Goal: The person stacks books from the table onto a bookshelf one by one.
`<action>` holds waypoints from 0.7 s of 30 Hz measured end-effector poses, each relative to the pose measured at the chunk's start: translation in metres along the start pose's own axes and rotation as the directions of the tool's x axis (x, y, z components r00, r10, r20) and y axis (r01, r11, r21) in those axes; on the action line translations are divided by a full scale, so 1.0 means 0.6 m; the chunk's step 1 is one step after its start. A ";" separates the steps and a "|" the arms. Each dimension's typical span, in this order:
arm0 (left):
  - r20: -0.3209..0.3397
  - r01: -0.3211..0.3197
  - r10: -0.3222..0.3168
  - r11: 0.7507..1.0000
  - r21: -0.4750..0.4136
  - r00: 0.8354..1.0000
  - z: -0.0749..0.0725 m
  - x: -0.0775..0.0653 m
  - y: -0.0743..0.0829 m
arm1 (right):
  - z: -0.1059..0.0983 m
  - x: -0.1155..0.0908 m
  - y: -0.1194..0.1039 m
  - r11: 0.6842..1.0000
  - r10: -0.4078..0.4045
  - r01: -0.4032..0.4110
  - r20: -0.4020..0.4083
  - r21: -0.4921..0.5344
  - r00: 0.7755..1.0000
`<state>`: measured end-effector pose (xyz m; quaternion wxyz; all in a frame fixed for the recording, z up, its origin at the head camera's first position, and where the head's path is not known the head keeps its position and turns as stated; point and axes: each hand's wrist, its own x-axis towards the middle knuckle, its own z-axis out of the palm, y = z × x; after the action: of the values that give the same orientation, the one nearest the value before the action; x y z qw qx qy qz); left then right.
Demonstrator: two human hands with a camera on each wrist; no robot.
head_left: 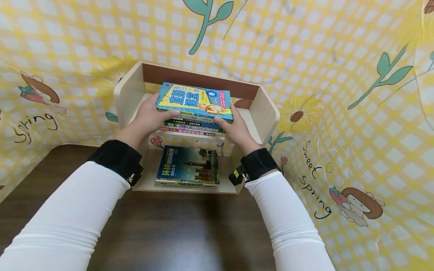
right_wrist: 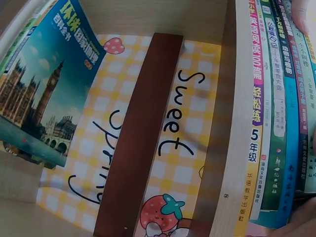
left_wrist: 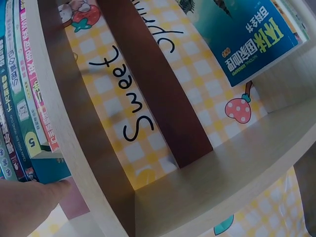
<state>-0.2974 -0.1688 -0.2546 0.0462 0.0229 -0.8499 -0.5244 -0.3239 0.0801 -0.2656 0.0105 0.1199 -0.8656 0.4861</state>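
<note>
A stack of books [head_left: 190,126] lies flat on the upper shelf, spines facing me, topped by a blue and yellow book [head_left: 194,98]. My left hand [head_left: 149,114] grips the stack's left end, its thumb across the front edge. At the right end my right hand [head_left: 239,128] holds it the same way, thumb along the spines. Most of the other fingers are hidden behind the sides. In the right wrist view the spines [right_wrist: 279,98] stand out clearly, with a fingertip at the upper right. The left wrist view catches part of the left hand [left_wrist: 29,205] beside the books.
The cream two-tier shelf [head_left: 127,94] has raised side panels and brown back rails [right_wrist: 136,133]. On its lower tier lies a second pile under a dark blue book [head_left: 190,163]. Yellow checked cloth [head_left: 339,124] hangs behind and to the right; a brown tabletop [head_left: 176,226] lies in front.
</note>
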 end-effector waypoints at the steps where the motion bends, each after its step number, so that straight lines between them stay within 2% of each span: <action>1: -0.002 -0.001 0.001 1.000 -0.017 1.000 0.001 0.001 0.000 | 0.001 0.001 0.001 1.000 -0.003 0.003 -0.007 0.004 1.000; 7: -0.017 -0.053 0.052 0.996 -0.070 0.999 0.001 0.006 -0.017 | 0.014 0.005 0.012 0.999 -0.051 0.051 -0.032 -0.008 0.998; 12: -0.032 -0.051 0.053 0.997 0.057 0.998 -0.009 -0.007 -0.037 | 0.013 -0.013 0.019 0.994 -0.022 0.016 -0.052 -0.112 0.998; 16: -0.007 -0.098 0.100 0.982 0.164 0.995 -0.022 -0.036 -0.048 | 0.005 -0.045 0.026 0.982 -0.064 0.053 -0.058 -0.182 0.996; 19: 0.042 -0.213 0.209 0.961 0.177 0.977 -0.025 -0.066 -0.061 | 0.002 -0.074 0.038 0.959 -0.147 0.129 -0.054 -0.251 0.988; 21: 0.082 -0.263 0.251 0.943 0.205 0.965 -0.025 -0.092 -0.074 | 0.003 -0.094 0.050 0.936 -0.191 0.166 -0.052 -0.311 0.980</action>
<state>-0.2415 -0.1972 -0.2907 0.0883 -0.0974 -0.8981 -0.4197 -0.2753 0.1048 -0.2996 0.1083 0.1752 -0.9146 0.3480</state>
